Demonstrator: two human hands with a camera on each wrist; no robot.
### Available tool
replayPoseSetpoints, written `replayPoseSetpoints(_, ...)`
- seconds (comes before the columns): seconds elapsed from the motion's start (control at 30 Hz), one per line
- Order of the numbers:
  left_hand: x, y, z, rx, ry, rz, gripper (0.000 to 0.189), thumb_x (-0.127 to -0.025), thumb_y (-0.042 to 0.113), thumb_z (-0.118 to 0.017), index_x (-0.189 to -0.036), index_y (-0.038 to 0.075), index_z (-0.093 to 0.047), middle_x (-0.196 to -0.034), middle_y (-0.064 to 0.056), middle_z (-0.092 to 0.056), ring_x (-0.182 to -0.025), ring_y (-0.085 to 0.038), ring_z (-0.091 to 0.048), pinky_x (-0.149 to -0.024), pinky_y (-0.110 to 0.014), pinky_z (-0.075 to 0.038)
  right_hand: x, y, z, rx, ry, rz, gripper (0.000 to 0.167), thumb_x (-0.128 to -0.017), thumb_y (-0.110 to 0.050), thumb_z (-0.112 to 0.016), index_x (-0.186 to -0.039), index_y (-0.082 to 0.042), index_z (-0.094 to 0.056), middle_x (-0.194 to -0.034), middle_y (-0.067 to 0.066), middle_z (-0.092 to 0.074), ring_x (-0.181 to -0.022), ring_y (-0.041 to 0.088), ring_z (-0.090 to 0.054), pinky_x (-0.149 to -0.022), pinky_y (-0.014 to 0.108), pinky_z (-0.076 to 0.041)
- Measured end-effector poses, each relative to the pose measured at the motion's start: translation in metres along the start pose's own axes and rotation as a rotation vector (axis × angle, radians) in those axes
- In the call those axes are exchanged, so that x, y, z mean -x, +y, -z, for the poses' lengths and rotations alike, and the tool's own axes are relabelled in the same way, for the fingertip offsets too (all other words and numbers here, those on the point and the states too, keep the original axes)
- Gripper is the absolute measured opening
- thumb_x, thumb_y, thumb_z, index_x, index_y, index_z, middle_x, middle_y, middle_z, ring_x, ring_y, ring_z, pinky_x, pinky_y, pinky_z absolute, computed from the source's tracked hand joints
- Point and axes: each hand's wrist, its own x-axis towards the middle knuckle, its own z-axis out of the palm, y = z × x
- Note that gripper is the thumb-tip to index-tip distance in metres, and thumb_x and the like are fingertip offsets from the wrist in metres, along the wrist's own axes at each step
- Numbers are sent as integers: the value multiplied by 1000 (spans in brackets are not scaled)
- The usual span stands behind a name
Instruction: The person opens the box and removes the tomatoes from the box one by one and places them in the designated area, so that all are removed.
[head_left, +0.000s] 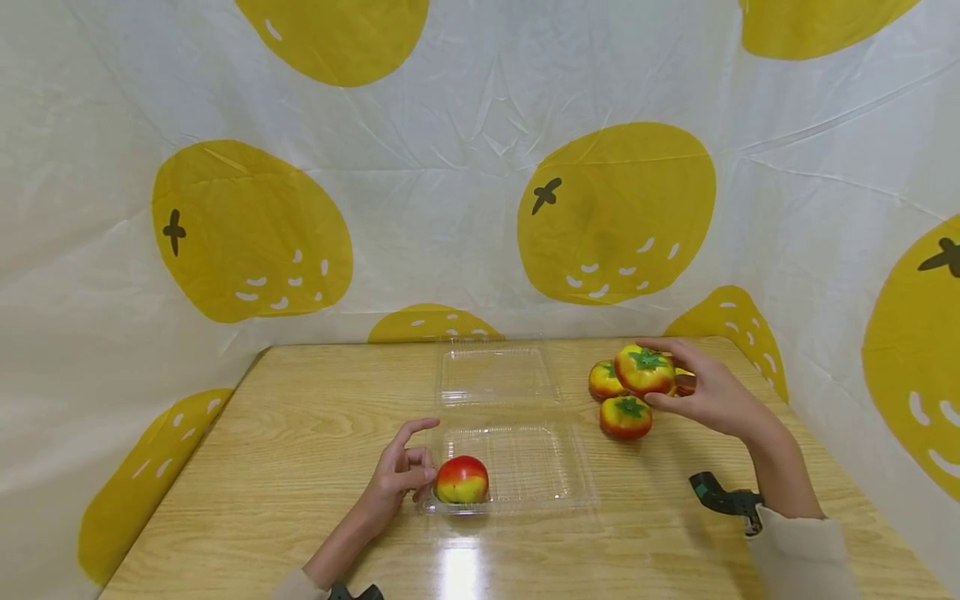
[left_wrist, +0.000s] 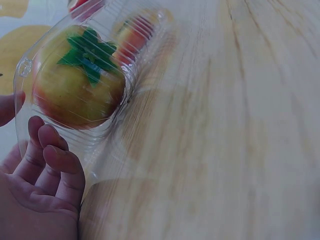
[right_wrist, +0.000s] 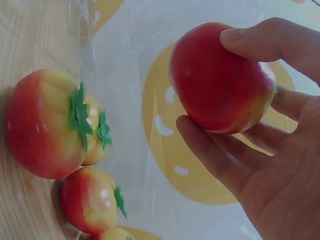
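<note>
My right hand (head_left: 716,387) holds a red-and-yellow persimmon (head_left: 643,370) with green leaves, raised over others on the table. In the right wrist view, the thumb lies on the red side of the held persimmon (right_wrist: 215,80) and the fingers are bent round it. Just below are another persimmon (head_left: 626,418) and, behind it, a second one (head_left: 604,382). My left hand (head_left: 393,479) is at the left edge of a clear plastic box (head_left: 525,462), fingers loosely bent, fingertips right at its rim. One persimmon (head_left: 462,481) sits in the box's front left corner.
The box's clear lid (head_left: 495,375) lies folded back towards the rear of the wooden table (head_left: 315,417). A white cloth (head_left: 427,208) printed with yellow fruit hangs behind and at both sides. Persimmons stand close together at the table's back right.
</note>
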Motion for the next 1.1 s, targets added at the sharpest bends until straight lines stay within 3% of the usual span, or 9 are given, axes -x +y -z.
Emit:
replayPoseSetpoints(0.23,0,-1,1,8,-3,-6,61,-94,-1,-53,-151,-2,-32,-76,2,-55,-56,-29,-37,-47,-27,-41,1,4,4,-9,-5,-13,66,-89,-14,-81,-148,-9,-51,-143,21,-55,-125,48,-56,-85,10,-50)
replayPoseSetpoints(0.5,-1,-2,1,13,-5,-5,60,-94,-1,-53,-152,2,-34,-76,1,-55,-55,-21,-41,-49,-25,-43,4,8,8,-6,-3,-36,68,-90,-14,-80,-149,-5,-48,-143,24,-54,-125,49,-55,-85,8,-49)
replayPoseSetpoints(0.57,0,-2,1,18,-4,-3,61,-94,-1,-53,-152,0,-33,-76,1,-56,-56,-20,-41,-49,-25,-43,4,9,8,-1,-1,-34,68,-90,-14,-80,-149,-5,-48,-142,23,-55,-124,38,-57,-85,9,-49)
replayPoseSetpoints(0.7,0,-2,1,19,-2,1,61,-94,-2,-53,-152,1,-33,-76,2,-55,-56,-18,-42,-50,-23,-43,5,12,8,7,8,-22,67,-90,-12,-79,-149,-5,-49,-142,23,-55,-116,0,-54,-84,9,-50)
replayPoseSetpoints(0.77,0,-3,2,16,-1,2,61,-93,-2,-54,-152,2,-34,-76,2,-55,-57,-16,-43,-50,-23,-43,5,14,8,10,10,-24,67,-90,-12,-80,-149,-5,-49,-142,22,-54,-113,-8,-50,-84,9,-50)
replayPoseSetpoints(0.83,0,-3,2,14,-2,3,61,-93,-2,-54,-151,4,-35,-76,2,-55,-57,-15,-43,-50,-23,-43,5,15,9,8,8,-28,68,-89,-12,-80,-149,-4,-48,-142,23,-54,-117,3,-54,-84,9,-50)
replayPoseSetpoints(0.97,0,-3,2,13,-1,5,61,-94,-2,-53,-151,5,-36,-76,2,-55,-57,-14,-44,-50,-23,-43,6,16,10,8,2,-41,69,-89,-12,-80,-150,-5,-47,-143,23,-52,-120,35,-55,-83,10,-50)
replayPoseSetpoints(1.07,0,-2,2,12,1,8,60,-94,-1,-53,-151,5,-36,-76,1,-55,-57,-16,-43,-50,-23,-43,7,18,11,-5,0,-44,70,-89,-10,-80,-150,-5,-47,-144,24,-51,-120,42,-55,-82,11,-51)
replayPoseSetpoints(1.1,0,-2,2,12,1,8,60,-94,-1,-53,-151,5,-36,-76,1,-55,-57,-16,-43,-50,-23,-43,7,18,11,-4,4,-48,69,-89,-10,-80,-150,-6,-47,-143,22,-51,-120,35,-55,-83,11,-51)
